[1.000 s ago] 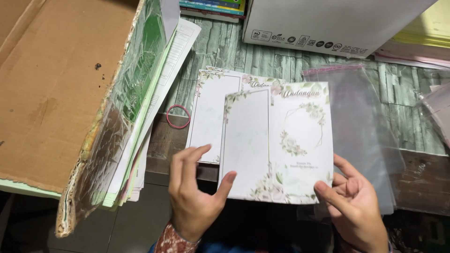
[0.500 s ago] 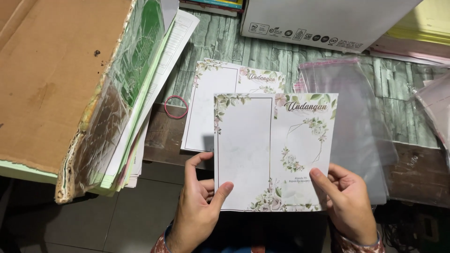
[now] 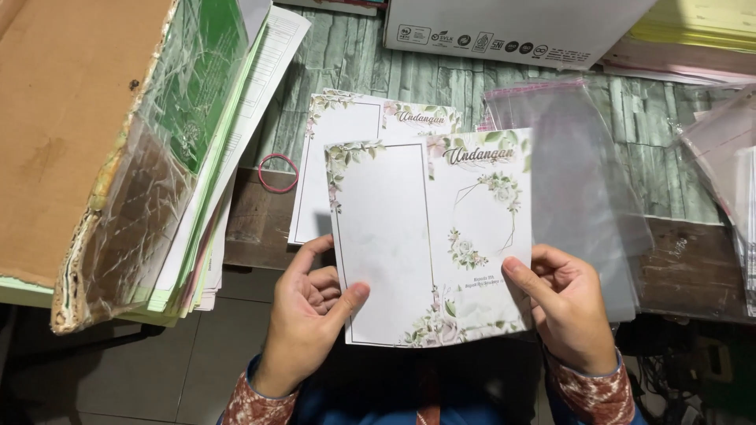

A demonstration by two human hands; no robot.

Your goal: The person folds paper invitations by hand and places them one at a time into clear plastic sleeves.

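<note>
I hold a white floral invitation card [image 3: 429,236] up in front of me by its lower corners. My left hand [image 3: 311,315] pinches its lower left edge, thumb on the blank left panel. My right hand [image 3: 563,303] grips the lower right edge, thumb on the panel with a flower wreath. A second, similar card sheet [image 3: 339,157] lies flat on the wooden table [image 3: 677,271] behind it, partly hidden by the held card.
Clear plastic sleeves [image 3: 579,173] lie on the table to the right, more at the far right [image 3: 728,165]. A pink rubber band [image 3: 278,172] sits left of the cards. A wrapped paper stack under cardboard [image 3: 134,157] fills the left. A white box [image 3: 512,27] stands behind.
I have lifted the card off the sheet on the table and drawn it toward me; both hands shifted down to its lower corners.
</note>
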